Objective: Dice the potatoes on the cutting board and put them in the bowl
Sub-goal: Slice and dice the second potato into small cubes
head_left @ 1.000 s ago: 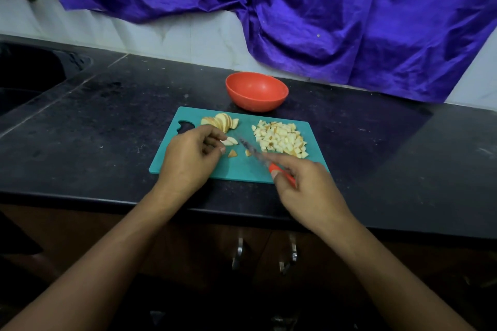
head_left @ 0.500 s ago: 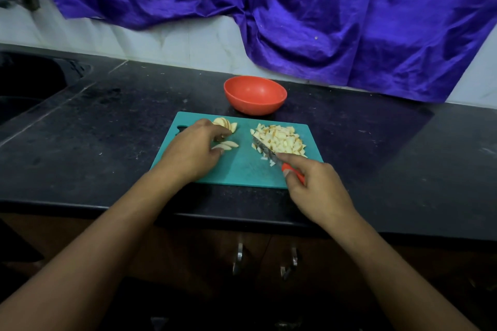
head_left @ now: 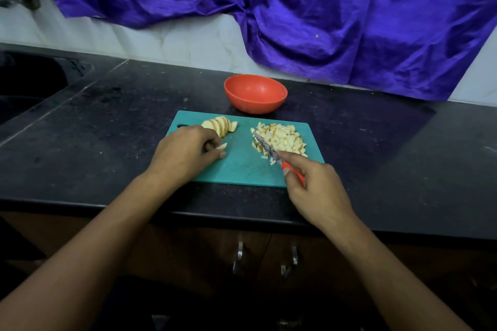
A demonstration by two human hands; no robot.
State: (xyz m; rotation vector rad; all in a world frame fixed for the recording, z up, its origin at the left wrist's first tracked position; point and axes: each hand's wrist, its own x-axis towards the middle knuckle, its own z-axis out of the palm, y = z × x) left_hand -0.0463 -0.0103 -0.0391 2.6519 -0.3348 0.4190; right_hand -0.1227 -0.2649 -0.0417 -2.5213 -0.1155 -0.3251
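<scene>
The left hand curls its fingers over one potato slice on the teal cutting board; the fanned slices lie at the board's 10 o'clock. The diced pile sits at 2 o'clock — the knife lays its blade against it. The right hand grips the red handle, forefinger stretched onto the blade. The red bowl stands beyond, at 12 o'clock.

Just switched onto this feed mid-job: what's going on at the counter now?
A person is dicing potato on the teal plastic cutting board. The right hand grips a red-handled knife, blade against the pile of diced potato cubes. The left hand pinches a loose potato slice; a fanned row of slices lies behind it. The round red bowl holds no potato yet.
</scene>
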